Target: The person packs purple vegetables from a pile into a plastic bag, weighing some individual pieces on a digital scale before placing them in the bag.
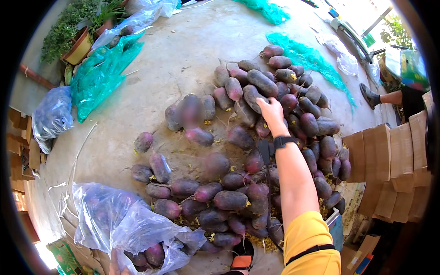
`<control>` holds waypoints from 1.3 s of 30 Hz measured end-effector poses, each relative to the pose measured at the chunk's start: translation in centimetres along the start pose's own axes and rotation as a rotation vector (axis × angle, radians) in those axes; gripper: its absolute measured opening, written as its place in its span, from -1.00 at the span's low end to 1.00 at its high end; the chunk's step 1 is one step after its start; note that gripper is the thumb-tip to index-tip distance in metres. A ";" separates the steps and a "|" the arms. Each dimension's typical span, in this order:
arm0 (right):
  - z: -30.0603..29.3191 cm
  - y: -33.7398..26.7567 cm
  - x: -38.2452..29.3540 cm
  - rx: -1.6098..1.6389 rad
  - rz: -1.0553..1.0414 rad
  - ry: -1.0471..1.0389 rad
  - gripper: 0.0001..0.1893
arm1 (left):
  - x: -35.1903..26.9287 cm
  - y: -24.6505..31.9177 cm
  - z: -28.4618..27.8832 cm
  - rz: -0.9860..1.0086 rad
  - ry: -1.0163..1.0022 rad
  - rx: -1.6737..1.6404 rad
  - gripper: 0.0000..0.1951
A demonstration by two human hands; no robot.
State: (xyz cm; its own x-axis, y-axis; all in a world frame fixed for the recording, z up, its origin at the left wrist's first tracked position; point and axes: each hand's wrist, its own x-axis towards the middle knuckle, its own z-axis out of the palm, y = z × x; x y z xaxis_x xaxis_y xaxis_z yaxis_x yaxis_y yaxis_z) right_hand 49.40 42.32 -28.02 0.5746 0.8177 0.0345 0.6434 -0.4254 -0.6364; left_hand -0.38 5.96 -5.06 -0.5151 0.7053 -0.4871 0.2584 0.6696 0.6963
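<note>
My right hand [273,111], with a black band at the wrist, reaches into a heap of large dark purple radishes. Its fingers grip the lower end of one long radish [252,97]. At the bottom edge my left hand [117,264] shows only in part, holding the rim of a clear plastic bag [103,213]. Several radishes lie inside this bag, and one purple radish [154,254] shows at its mouth. Around the bag and up the right side spread more soil-covered radishes [231,200], some with thin roots and yellow leaf scraps.
Green plastic sheeting [99,72] and a filled plastic bag [53,113] lie at the left, near potted plants [77,44]. Stacked cardboard boxes [378,154] stand at the right. Beyond them shows another person's shoe [369,96]. My own shoe [242,256] is among the radishes.
</note>
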 end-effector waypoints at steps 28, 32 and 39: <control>-1.1 -3.5 4.1 -0.335 -0.022 -0.197 -0.12 | 1.5 0.1 0.3 -0.035 0.039 -0.066 -0.35; -1.0 0.7 5.0 0.330 0.238 -0.396 -0.48 | 1.9 0.9 1.2 0.004 0.002 -0.068 -0.35; -7.2 -0.2 -3.6 1.225 0.719 -0.653 -0.50 | 1.1 -0.1 -0.7 -0.080 -0.077 -0.106 -0.34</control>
State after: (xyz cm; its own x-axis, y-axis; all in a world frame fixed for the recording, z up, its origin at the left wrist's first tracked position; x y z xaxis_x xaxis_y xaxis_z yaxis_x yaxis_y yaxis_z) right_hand 50.82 36.70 -22.44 0.0494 0.7478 -0.6621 -0.6347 -0.4884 -0.5989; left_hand -1.52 6.56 -5.32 -0.4654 0.6690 -0.5796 0.1288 0.6990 0.7034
